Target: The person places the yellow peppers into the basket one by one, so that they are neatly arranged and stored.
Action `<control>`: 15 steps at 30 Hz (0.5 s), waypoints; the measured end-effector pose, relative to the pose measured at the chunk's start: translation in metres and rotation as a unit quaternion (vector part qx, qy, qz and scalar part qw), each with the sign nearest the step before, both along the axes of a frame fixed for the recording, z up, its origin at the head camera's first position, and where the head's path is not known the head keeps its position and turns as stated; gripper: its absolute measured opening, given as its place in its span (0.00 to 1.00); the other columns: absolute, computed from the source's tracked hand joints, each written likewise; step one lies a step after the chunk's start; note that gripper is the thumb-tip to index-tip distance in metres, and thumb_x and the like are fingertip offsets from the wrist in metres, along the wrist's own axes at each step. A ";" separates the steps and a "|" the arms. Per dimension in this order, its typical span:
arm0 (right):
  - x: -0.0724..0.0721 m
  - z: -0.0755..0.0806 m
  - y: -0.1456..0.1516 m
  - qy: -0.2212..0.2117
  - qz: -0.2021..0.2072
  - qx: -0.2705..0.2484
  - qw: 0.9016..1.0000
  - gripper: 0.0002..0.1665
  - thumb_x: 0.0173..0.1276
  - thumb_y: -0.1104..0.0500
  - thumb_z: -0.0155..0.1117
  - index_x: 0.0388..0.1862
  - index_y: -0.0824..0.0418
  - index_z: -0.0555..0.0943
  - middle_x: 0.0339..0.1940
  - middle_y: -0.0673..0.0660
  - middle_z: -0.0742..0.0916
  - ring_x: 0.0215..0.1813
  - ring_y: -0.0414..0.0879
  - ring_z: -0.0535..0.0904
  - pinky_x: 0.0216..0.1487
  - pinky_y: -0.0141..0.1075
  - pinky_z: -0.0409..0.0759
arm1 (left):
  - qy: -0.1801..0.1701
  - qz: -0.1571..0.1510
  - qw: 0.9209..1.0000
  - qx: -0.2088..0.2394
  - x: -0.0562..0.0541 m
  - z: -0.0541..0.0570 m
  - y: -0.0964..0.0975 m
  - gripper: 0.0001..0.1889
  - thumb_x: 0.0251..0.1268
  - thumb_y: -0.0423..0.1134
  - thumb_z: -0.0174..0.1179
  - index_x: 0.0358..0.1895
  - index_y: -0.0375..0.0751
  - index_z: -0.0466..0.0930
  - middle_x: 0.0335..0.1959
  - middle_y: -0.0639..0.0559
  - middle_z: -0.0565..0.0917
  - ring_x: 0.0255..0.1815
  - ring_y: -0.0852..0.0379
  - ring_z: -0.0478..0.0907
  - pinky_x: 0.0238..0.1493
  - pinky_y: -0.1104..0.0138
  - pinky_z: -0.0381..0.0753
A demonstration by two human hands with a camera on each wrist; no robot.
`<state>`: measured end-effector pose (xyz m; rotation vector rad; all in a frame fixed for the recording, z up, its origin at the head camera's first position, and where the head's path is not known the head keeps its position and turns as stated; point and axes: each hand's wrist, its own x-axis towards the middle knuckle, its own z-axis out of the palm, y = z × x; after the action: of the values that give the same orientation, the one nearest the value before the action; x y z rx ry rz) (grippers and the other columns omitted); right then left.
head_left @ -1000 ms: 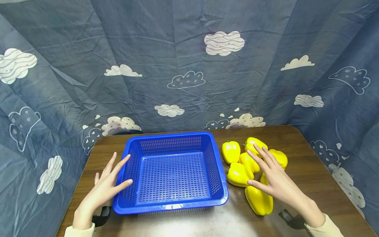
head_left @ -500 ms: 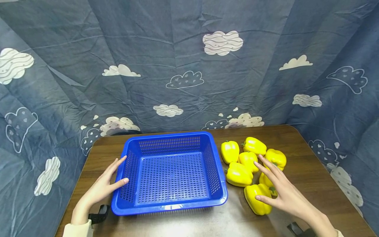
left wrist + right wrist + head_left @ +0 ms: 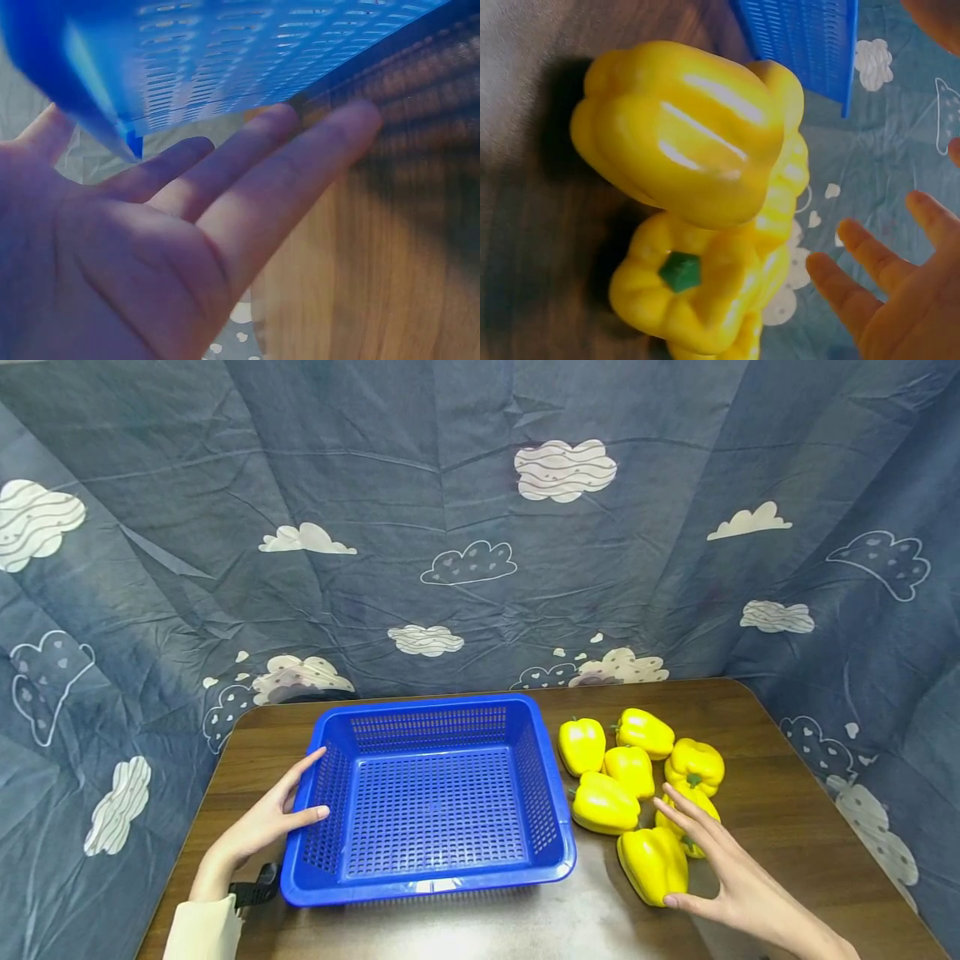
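Blue basket: it sits upright on the wooden table, in front of you and to the left; through its open top you see its perforated floor, and no pepper is inside.
Yellow peppers: seven show, all lying on the table in a loose cluster to the right of the basket; the leftmost pepper is just beside the basket's right wall, and several appear to touch one another.
Your left hand: it is at the basket's left rim, the thumb reaching over the edge and the other fingers along the outside of the wall; the fingers are straight, with no clenched grip, and you cannot tell from here how firmly they touch.
Your right hand: it is released, fingers spread, holding nothing; it hovers near the front pepper, and the right wrist view shows the fingertips apart from the peppers.
Done so far: judging by how things lie, very little; you have a hand at the basket, but no pepper is lifted.
Left to handle: by the same judgement, practically everything; all seven peppers are outside the basket, and your right hand is yet to take hold of one.
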<state>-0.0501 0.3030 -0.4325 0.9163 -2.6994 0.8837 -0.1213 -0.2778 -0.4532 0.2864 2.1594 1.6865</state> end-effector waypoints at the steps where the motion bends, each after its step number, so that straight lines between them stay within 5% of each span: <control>1: 0.001 -0.001 0.001 -0.001 0.001 -0.004 1.000 0.62 0.38 0.57 0.83 0.72 0.64 0.61 0.75 0.63 0.59 0.75 0.39 0.47 0.63 0.17 0.46 | 0.000 -0.001 1.000 -0.002 0.000 -0.001 0.000 0.42 0.67 0.33 0.57 0.77 0.48 0.39 0.72 0.26 0.44 0.63 0.22 0.59 0.47 0.47 0.79; 8: 0.008 -0.011 0.007 0.000 -0.005 -0.012 1.000 0.62 0.36 0.59 0.84 0.71 0.66 0.62 0.73 0.61 0.61 0.74 0.35 0.48 0.62 0.16 0.46 | 0.014 0.004 1.000 -0.020 -0.002 -0.010 0.003 0.42 0.66 0.35 0.59 0.76 0.50 0.42 0.71 0.27 0.46 0.59 0.27 0.65 0.45 0.50 0.80; 15: 0.015 -0.020 0.012 -0.048 -0.015 -0.017 0.999 0.60 0.39 0.60 0.82 0.72 0.63 0.61 0.74 0.56 0.61 0.72 0.30 0.47 0.59 0.13 0.45 | 0.019 0.012 0.999 -0.033 -0.005 -0.016 0.004 0.42 0.65 0.36 0.60 0.76 0.52 0.43 0.71 0.29 0.46 0.58 0.29 0.67 0.43 0.51 0.81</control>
<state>-0.0351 0.3154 -0.4530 0.8454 -2.7604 0.9881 -0.1261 -0.2733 -0.4689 0.2769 2.2510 1.6312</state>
